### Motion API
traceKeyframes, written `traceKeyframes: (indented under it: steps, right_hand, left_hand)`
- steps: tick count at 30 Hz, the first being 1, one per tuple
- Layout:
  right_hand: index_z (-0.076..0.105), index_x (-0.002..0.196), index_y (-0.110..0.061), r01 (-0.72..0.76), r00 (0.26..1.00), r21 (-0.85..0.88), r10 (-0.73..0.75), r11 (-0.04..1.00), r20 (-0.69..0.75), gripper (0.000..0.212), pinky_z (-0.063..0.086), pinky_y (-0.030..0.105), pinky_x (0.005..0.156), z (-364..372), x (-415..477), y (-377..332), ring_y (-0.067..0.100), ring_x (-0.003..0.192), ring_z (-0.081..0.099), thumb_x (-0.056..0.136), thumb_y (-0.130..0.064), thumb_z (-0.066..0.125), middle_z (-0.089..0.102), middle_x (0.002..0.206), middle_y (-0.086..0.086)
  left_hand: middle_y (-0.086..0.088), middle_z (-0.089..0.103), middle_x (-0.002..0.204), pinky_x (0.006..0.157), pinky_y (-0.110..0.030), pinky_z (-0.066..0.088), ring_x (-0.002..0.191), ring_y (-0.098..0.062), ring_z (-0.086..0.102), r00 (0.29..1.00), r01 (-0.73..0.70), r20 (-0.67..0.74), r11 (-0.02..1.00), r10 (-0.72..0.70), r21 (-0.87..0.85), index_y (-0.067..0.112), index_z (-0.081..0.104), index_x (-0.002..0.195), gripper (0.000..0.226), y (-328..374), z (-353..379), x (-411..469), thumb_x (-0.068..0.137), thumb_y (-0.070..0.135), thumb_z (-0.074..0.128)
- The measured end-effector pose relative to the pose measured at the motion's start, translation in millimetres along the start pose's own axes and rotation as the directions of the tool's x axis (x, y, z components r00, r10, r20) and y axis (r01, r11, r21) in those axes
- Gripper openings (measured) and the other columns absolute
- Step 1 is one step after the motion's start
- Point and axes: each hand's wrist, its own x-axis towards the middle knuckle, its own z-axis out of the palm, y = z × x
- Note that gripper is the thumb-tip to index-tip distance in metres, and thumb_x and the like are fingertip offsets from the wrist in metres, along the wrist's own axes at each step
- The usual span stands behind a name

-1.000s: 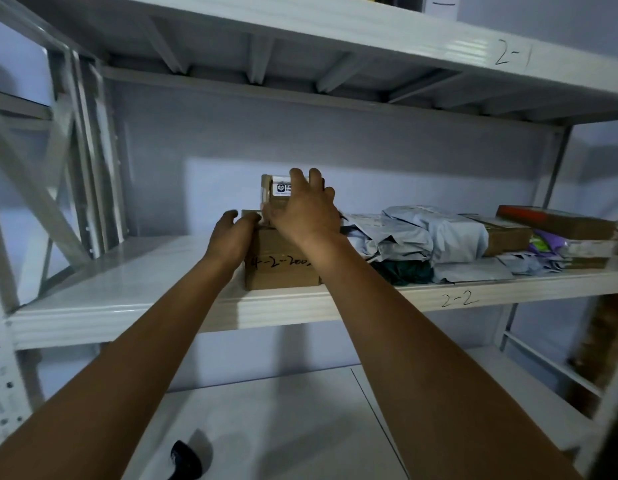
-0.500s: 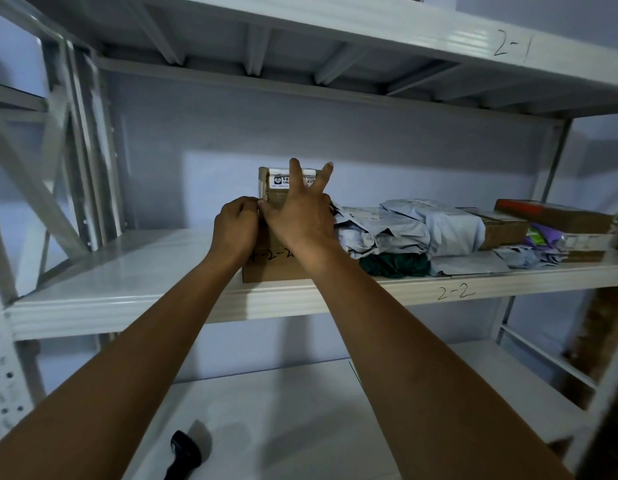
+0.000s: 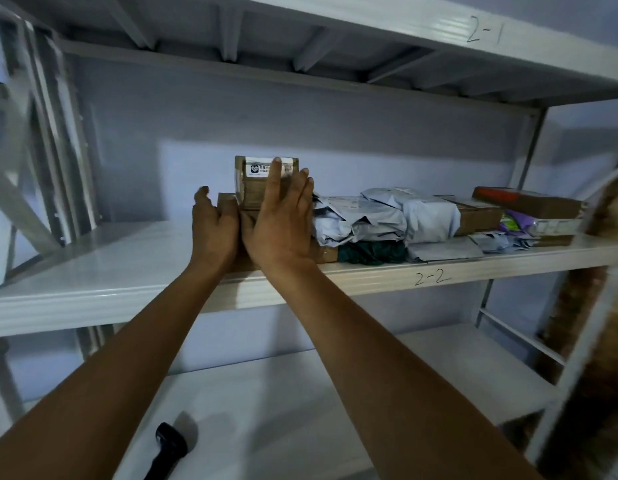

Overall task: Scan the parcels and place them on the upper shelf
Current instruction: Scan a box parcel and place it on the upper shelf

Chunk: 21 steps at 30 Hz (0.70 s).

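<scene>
Centre of frame, middle shelf marked 2-2 (image 3: 110, 268): small box (image 3: 257, 188) with a white label along its top edge sits on a large box (image 3: 227, 201), which stands at the shelf's front edge. Right hand (image 3: 279, 223) is open, fingers straight and slightly spread, palm toward the front of both boxes and covering most of them; whether it actually touches cannot be told. Left hand (image 3: 214, 230) is just beside it at the large box's left end, fingers extended upward and gripping nothing, tips blurred. Right of the stack, touching it: grey mailer bags (image 3: 387, 216) heaped over a dark green packet (image 3: 371, 252). Further right are a brown box (image 3: 477, 216), a purple packet (image 3: 518, 220) and a flat box with an orange-red top (image 3: 529, 202). Shelf marked 2-1 (image 3: 404, 15) runs across the top of the frame. Lower left: black scanner (image 3: 170, 445) lying on the bottom shelf (image 3: 300, 410), well apart from both hands.
</scene>
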Motion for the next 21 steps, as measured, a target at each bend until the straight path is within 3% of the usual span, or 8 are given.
traceKeyframes:
  steps: [4,8,12,16,18,21]
  right_hand:
    - [0.001,0.163,-0.018,0.119,0.993,-0.136,-0.12,0.984,-0.004,0.088,0.008,0.053,0.126,-11.4,-18.2,33.0,0.04,0.156,-0.007,0.099,-0.048,0.053,-0.005,0.168,0.024]
    - [0.014,0.163,-0.018,0.229,0.97,-0.22,-0.241,0.948,-0.027,0.075,0.011,0.052,0.126,-45.2,-32.3,96.2,0.037,0.157,0.0,0.102,-0.046,0.047,0.005,0.169,0.02]
    - [0.023,0.161,-0.022,0.245,0.969,-0.255,-0.241,0.935,0.048,0.067,0.017,0.052,0.126,-88.6,-32.9,167.7,0.036,0.157,0.008,0.103,-0.045,0.045,0.014,0.169,0.018]
    - [0.031,0.159,-0.021,0.257,0.962,-0.217,-0.227,0.942,0.154,0.061,0.025,0.05,0.122,-128.0,-38.1,238.8,0.034,0.154,0.017,0.104,-0.043,0.044,0.023,0.166,0.017]
    - [0.033,0.157,-0.021,0.259,0.955,-0.218,-0.215,0.941,0.205,0.061,0.029,0.052,0.119,-142.6,-41.2,277.5,0.035,0.152,0.022,0.103,-0.045,0.045,0.027,0.164,0.017]
    - [0.026,0.16,-0.025,0.198,0.946,-0.236,-0.122,0.951,0.301,0.064,0.027,0.051,0.12,-156.5,-42.7,326.4,0.033,0.155,0.014,0.104,-0.049,0.042,0.018,0.167,0.015]
  left_hand:
    - [-0.014,0.016,0.169,0.121,-0.029,0.017,0.154,-0.023,0.02,0.996,0.003,-0.086,1.0,-0.004,-0.003,0.012,0.003,0.163,0.068,-10.8,6.6,-19.2,0.109,0.041,0.032]
    - [-0.015,0.013,0.169,0.123,-0.035,0.013,0.155,-0.028,0.014,0.99,0.004,-0.141,0.987,0.019,0.163,0.006,0.006,0.162,0.071,-18.0,17.9,-45.4,0.108,0.046,0.03]
    - [-0.023,0.0,0.167,0.116,-0.026,0.008,0.155,-0.034,0.01,0.967,-0.022,-0.247,0.985,0.064,0.169,-0.002,0.005,0.16,0.073,-3.9,40.2,-66.7,0.109,0.044,0.031]
    - [-0.027,-0.001,0.166,0.122,-0.048,0.014,0.154,-0.041,0.011,0.912,-0.053,-0.372,0.948,0.174,0.313,-0.005,0.005,0.159,0.081,10.1,76.3,-96.2,0.105,0.048,0.033]
    - [-0.031,0.001,0.165,0.122,-0.053,0.014,0.154,-0.043,0.009,0.911,-0.06,-0.353,0.917,0.212,0.395,-0.007,0.007,0.158,0.081,16.9,109.3,-119.9,0.105,0.047,0.034]
    - [-0.032,0.01,0.164,0.119,-0.057,0.019,0.152,-0.046,0.012,0.917,-0.263,-0.122,0.806,0.38,0.529,0.002,0.02,0.159,0.074,21.7,161.1,-151.5,0.103,0.046,0.041]
